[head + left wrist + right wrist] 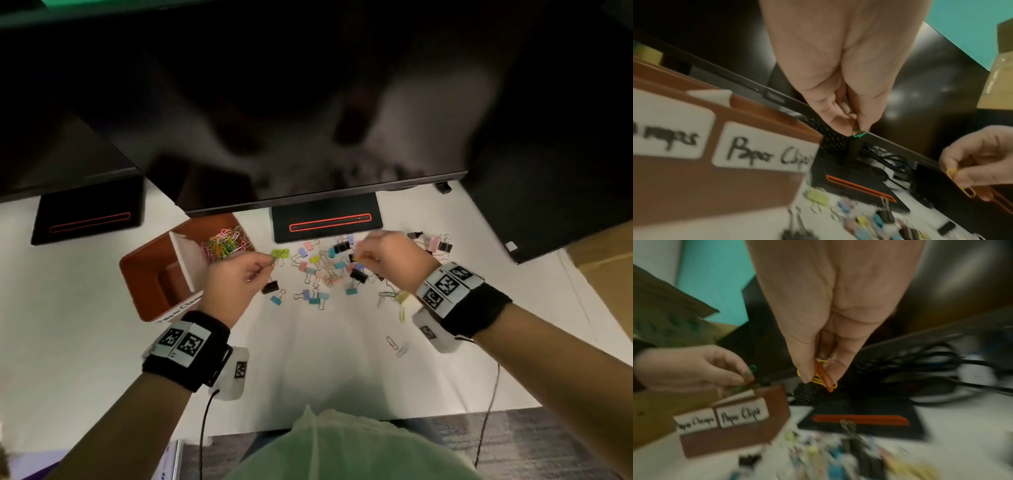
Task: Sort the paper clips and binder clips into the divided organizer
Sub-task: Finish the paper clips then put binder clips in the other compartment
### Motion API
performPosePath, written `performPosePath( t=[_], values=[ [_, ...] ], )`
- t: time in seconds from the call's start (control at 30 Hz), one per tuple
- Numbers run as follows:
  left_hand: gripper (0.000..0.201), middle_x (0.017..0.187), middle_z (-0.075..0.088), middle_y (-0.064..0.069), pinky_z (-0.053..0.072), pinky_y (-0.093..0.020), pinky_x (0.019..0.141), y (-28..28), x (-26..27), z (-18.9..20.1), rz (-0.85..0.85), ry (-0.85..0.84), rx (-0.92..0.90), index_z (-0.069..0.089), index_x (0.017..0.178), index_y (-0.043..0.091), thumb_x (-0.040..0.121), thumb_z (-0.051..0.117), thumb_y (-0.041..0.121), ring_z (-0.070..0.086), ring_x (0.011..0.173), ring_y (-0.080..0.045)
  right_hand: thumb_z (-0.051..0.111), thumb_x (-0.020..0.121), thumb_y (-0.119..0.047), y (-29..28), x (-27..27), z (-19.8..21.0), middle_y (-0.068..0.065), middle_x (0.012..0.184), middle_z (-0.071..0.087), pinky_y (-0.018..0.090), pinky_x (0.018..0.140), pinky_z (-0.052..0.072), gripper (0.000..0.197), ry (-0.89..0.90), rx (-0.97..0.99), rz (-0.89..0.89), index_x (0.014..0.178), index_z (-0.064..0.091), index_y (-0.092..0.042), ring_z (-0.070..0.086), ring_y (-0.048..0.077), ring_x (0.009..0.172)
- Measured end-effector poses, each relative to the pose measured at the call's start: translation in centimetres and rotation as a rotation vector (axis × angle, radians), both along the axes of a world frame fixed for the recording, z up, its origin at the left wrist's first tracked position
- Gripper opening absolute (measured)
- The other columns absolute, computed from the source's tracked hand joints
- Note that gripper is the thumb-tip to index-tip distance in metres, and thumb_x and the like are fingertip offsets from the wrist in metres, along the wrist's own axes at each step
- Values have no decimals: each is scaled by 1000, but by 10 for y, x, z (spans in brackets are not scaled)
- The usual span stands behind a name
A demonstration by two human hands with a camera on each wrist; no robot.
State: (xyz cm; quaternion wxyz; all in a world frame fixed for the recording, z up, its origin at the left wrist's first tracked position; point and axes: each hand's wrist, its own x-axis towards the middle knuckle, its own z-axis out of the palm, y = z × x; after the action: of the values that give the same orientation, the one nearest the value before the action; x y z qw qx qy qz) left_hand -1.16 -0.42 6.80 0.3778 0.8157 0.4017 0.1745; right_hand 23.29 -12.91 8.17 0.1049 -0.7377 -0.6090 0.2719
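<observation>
Head view: both hands are hovering over the white desk (342, 377). The left hand (233, 284) is pinching a green paper clip (272, 261) between thumb and fingertips, just right of the brown divided organizer (150, 274); the organizer's far compartment is holding a heap of coloured paper clips (227, 241), the near compartment is showing only its brown floor. The right hand (390, 260) is hanging above the scattered pile of binder clips (325, 270), fingers bunched on yellow paper clips (358, 257). A few loose paper clips (395, 346) are lying nearer the person, well apart from the pile. A black monitor stand (327, 219) is sitting behind the pile. Left wrist view: thumb and fingers are closing on the green clip (858, 134), held in the air above and right of the organizer's "Paper Clips" label (764, 149); the right hand (980, 159) is showing at the edge, gripping a yellow clip (960, 181). Right wrist view: blurry, but the fingertips are clamping a small bundle of yellow and orange clips (822, 376); the left hand (694, 368) is sitting just above the organizer (735, 423).
</observation>
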Motion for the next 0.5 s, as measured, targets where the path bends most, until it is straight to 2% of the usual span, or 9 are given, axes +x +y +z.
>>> performPosePath(
  t=[0.07,0.1,0.17,0.2,0.3,0.37,0.43,0.5],
  values=[
    [14,81,67,7,48,-6,70,18,-17,6,107,-30,-29,70,94,12,81,67,8,63,73,4,59,88,-11,35,-34,15,6,97,65,21,83,42,13,78,144,25,95,69,-10,61,19,89],
    [13,81,68,6,50,-9,71,28,-25,7,157,-29,-27,70,94,12,81,67,8,63,72,3,60,87,-10,53,-53,20,8,98,65,22,84,44,14,116,197,38,97,70,-9,61,19,89],
    [13,84,71,-1,56,-26,77,47,-40,6,239,-6,-52,70,94,13,81,67,10,65,72,-8,61,86,-10,91,-89,25,10,101,64,29,87,48,15,171,239,54,99,69,-8,61,21,91],
    [15,86,72,-4,56,-32,80,56,-45,4,260,23,-78,71,95,12,81,67,11,65,74,-12,61,86,-10,110,-105,23,11,103,63,33,89,48,16,179,238,57,100,68,-8,61,23,93],
    [23,100,70,-7,48,-28,90,70,-51,-1,207,203,-106,67,106,6,84,63,10,64,90,-17,63,85,-14,153,-141,5,14,105,64,38,90,48,22,201,152,26,106,64,-9,62,29,97],
    [25,105,69,-12,48,-33,93,69,-51,-2,161,272,-99,64,110,6,86,59,10,64,96,-23,63,87,-20,165,-151,-9,14,110,65,37,91,48,32,200,67,5,117,58,-10,61,29,102],
    [27,107,67,-14,51,-39,90,64,-51,-2,130,284,-25,61,115,8,89,55,12,63,95,-26,60,89,-25,163,-150,-16,12,116,65,35,93,48,36,178,78,13,122,55,-12,61,28,107],
    [32,111,65,-10,51,-35,90,55,-50,1,95,228,65,58,121,14,90,53,15,63,96,-21,59,90,-24,149,-141,-14,11,115,65,36,93,50,33,220,161,42,121,57,-13,62,25,105]
  ],
)
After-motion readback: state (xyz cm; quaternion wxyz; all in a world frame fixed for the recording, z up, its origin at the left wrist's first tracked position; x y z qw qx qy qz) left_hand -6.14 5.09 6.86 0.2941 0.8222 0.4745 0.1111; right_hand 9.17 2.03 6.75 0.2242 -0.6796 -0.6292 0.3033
